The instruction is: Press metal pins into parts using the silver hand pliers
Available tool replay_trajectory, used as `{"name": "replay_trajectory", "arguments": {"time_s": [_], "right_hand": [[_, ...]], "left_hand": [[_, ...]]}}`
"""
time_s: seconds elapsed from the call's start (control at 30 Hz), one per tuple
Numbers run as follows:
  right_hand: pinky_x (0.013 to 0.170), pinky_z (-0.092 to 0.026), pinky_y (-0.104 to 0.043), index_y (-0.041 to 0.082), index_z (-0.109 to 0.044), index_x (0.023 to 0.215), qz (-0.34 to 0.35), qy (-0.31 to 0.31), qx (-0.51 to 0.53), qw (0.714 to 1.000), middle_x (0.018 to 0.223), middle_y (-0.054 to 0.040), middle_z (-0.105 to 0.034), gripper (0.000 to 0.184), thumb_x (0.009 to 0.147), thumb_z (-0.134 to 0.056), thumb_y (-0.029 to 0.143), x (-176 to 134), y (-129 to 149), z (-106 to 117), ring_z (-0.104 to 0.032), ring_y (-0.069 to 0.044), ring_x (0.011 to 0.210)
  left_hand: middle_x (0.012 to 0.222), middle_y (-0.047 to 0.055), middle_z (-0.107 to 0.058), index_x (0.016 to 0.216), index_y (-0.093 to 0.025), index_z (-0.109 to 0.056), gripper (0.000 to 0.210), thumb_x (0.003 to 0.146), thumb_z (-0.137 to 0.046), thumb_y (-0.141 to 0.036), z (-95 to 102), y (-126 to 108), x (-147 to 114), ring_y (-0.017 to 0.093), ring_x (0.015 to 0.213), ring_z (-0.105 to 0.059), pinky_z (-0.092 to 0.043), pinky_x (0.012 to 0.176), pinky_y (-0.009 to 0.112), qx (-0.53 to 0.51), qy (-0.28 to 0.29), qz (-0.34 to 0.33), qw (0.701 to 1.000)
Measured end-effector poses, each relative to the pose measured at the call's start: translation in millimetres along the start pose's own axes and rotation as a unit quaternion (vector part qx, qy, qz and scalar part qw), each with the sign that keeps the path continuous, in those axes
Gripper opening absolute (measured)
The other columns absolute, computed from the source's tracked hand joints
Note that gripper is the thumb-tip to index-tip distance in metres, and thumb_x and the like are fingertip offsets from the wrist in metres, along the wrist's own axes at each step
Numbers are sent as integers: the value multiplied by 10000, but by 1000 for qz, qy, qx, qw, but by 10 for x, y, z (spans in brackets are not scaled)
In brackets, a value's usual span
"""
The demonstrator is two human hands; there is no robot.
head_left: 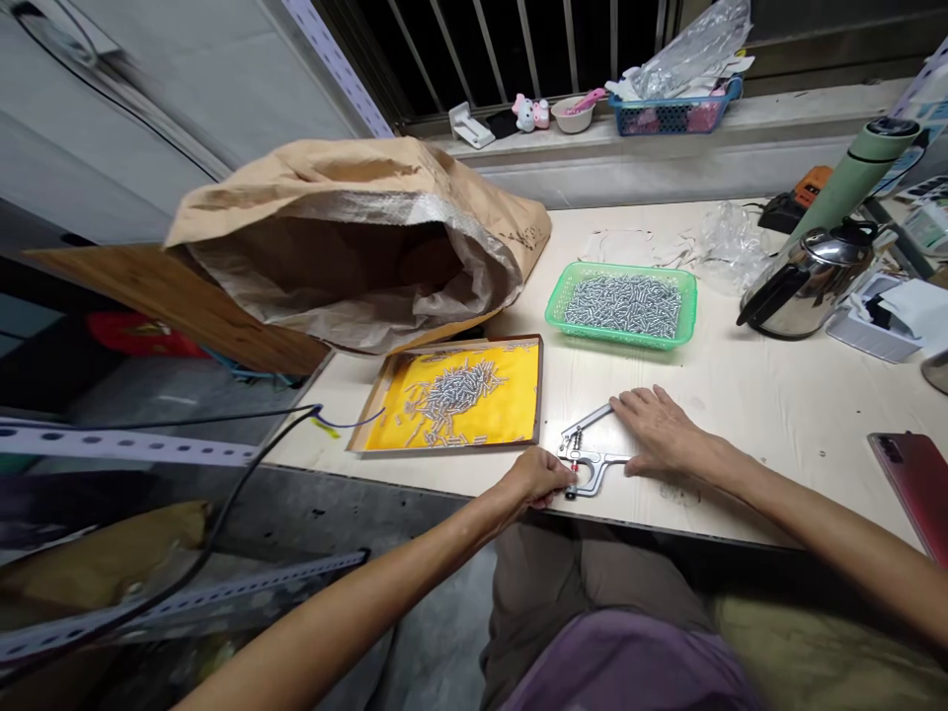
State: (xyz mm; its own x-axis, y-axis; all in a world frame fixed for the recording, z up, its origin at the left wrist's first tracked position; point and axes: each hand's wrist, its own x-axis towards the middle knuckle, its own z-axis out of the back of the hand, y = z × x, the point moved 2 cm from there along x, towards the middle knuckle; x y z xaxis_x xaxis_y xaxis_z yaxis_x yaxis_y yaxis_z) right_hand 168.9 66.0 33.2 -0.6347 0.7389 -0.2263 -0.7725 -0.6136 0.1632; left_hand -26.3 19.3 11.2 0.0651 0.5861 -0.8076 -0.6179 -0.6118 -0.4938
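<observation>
A silver hand press tool [592, 466] with two spread handles, a small spring and a red part at its head lies at the table's front edge. My right hand [656, 430] is around its handle ends, fingers over the upper lever and thumb by the lower one. My left hand [544, 476] is closed in a pinch at the tool's head; what is between the fingertips is hidden. Left of the tool, a cardboard tray [539, 395] lined with yellow holds a heap of small metal pins [459, 387]. Behind stands a green plastic basket [622, 341] full of similar metal pieces [626, 304].
A large open paper sack [355, 197] lies at the back left. On the right are a steel kettle [807, 276], a green flask [859, 173], crumpled clear plastic [730, 242] and a red phone [908, 484]. A blue basket [671, 114] sits on the windowsill. A dark cable [222, 513] hangs left.
</observation>
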Motion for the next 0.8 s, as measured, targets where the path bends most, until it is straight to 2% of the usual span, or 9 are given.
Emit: {"name": "replay_trajectory", "arguments": {"time_s": [0.17, 0.23, 0.3, 0.4, 0.47, 0.53, 0.67, 0.73, 0.8], "right_hand": [[862, -423, -396, 121, -557, 1139, -6, 8, -15, 1000, 1095, -139, -576, 694, 589, -803, 465, -15, 60, 33, -493, -301, 1021], [804, -439, -362, 129, -581, 1070, -14, 8, -4, 1000, 1061, -129, -574, 577, 628, -790, 435, -45, 79, 33, -493, -280, 991], [767, -444, -341, 136, -591, 1025, -20, 1, 10, 1000, 1036, -119, -571, 480, 665, -777, 393, -80, 101, 34, -493, -263, 972], [752, -445, -325, 148, -597, 988, -26, -10, 11, 1000, 1005, -104, -570, 369, 706, -757, 324, -130, 145, 46, -498, -246, 958], [773, -447, -330, 146, -593, 1016, -26, -7, 9, 1000, 1015, -103, -571, 370, 720, -747, 307, -159, 170, 62, -502, -242, 958], [802, -448, -337, 134, -573, 1087, -21, 4, 16, 1000, 1055, -109, -567, 448, 717, -748, 316, -186, 183, 79, -503, -240, 967], [834, -444, -349, 92, -524, 1191, -31, 37, 26, 998, 1130, -137, -554, 609, 688, -769, 331, -224, 171, 119, -502, -253, 1003], [836, -439, -348, 83, -543, 1169, -39, 46, 14, 998, 1124, -145, -565, 541, 722, -744, 310, -226, 163, 137, -505, -257, 1010], [813, -437, -335, 102, -586, 1099, -32, 53, -1, 998, 1081, -134, -589, 374, 782, -688, 272, -215, 162, 138, -519, -244, 991]], "left_hand": [[382, -73, -412, 535, -165, -502, 347, 683, -676, -426, -17, 51, -48, 78, 366, -385, -312, 420, 204, 18, -24, 16, 999], [459, -43, -479, 579, -152, -557, 299, 746, -633, -387, -37, 69, -117, 100, 437, -461, -364, 475, 218, 78, -86, -28, 993], [627, 5, -581, 675, -148, -616, 231, 808, -586, -335, -84, 47, -199, 135, 587, -550, -416, 569, 240, 169, -180, -133, 960], [959, 66, -627, 899, -171, -632, 133, 834, -582, -276, -226, -58, -245, 204, 891, -577, -463, 741, 297, 288, -265, -298, 871], [1133, 92, -587, 1048, -180, -585, 268, 800, -637, -268, -318, -161, -182, 240, 1023, -536, -465, 835, 347, 342, -263, -365, 825], [1225, 109, -541, 1174, -177, -512, 455, 762, -685, -262, -370, -268, -79, 257, 1075, -506, -450, 898, 385, 376, -241, -402, 799], [1172, 123, -548, 1262, -144, -439, 614, 734, -715, -288, -354, -409, 72, 276, 1066, -488, -444, 899, 407, 404, -202, -389, 803], [1117, 112, -559, 1216, -143, -488, 567, 726, -723, -306, -335, -441, 89, 276, 1041, -488, -448, 878, 405, 409, -195, -372, 811], [1053, 91, -568, 1115, -160, -562, 432, 737, -713, -308, -333, -455, 89, 263, 1011, -491, -449, 858, 390, 403, -188, -361, 820]]}}
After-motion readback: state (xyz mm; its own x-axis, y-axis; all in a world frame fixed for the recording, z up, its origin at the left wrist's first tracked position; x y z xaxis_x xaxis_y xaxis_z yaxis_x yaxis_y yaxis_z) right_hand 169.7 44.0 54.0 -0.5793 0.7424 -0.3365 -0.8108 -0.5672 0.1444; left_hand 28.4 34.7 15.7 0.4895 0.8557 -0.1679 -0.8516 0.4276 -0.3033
